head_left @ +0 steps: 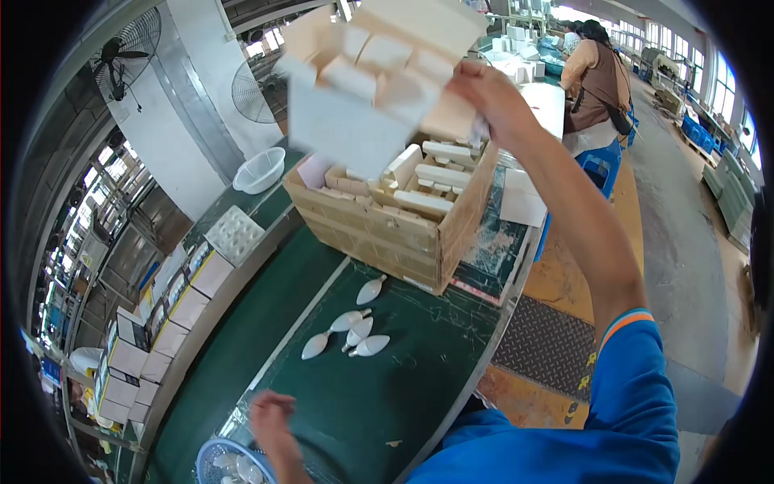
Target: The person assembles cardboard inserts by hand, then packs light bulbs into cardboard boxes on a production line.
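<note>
Raised over the cardboard box, my right hand (488,93) grips the right side of an open white carton (347,121). The carton is tilted and smeared by motion; pale box-like shapes show inside it. Below it, the brown cardboard box (363,222) holds several white cartons and dividers. Several white candle-shaped light bulbs (371,291) lie loose on the green work surface (411,395). My left hand (272,415) is low over the surface, just above a blue basket (205,461) with white bulbs in it. Its fingers look bent but are blurred.
A white plastic bowl (260,171) and a moulded white tray (235,235) sit along the far left side. White boxes (173,337) line a shelf beyond the belt. Ahead on the right, a person (594,85) sits on a blue stool (601,165).
</note>
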`<state>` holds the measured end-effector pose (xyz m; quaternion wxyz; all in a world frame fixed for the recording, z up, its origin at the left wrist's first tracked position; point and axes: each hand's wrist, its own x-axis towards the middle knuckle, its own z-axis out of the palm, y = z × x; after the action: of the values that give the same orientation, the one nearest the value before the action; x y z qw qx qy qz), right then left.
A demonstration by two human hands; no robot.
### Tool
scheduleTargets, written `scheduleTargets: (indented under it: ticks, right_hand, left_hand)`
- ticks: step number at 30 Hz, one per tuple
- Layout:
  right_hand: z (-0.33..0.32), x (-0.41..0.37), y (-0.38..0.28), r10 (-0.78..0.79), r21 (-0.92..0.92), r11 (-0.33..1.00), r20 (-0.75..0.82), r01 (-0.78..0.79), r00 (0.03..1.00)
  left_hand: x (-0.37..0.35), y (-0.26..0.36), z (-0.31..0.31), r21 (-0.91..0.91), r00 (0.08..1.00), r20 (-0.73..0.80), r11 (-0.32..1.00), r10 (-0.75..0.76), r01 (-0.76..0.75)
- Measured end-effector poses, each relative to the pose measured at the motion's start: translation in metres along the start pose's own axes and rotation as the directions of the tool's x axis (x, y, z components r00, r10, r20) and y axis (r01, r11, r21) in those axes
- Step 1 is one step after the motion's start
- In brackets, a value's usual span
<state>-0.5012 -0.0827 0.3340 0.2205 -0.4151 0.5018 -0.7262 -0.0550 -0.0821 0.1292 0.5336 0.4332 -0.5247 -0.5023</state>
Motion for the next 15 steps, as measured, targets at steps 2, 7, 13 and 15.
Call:
scheduleTargets:
  ticks: [2, 7, 13, 15]
  right_hand:
    - [-0.025, 0.058, 0.014, -0.064, 0.004, 0.998, 0.048, 0.064, 0.997]
    - [-0.044, 0.153, 0.083, -0.205, -0.405, 0.908, -0.195, 0.112, 0.959]
    - [-0.064, 0.203, 0.148, -0.199, -0.535, 0.845, -0.312, 0.001, 0.929]
    - [-0.064, 0.198, 0.152, -0.145, -0.663, 0.746, -0.248, -0.059, 0.958]
  left_hand:
    - [-0.026, -0.076, -0.009, 0.31, 0.998, -0.063, 0.951, 0.001, 0.018]
    - [-0.114, -0.128, -0.02, 0.901, 0.95, 0.047, 0.398, 0.308, -0.174]
    - [-0.108, -0.106, 0.0, 0.951, 0.961, 0.089, 0.265, 0.26, -0.159]
    - [-0.107, -0.097, 0.003, 0.953, 0.975, 0.075, 0.272, 0.211, -0.133]
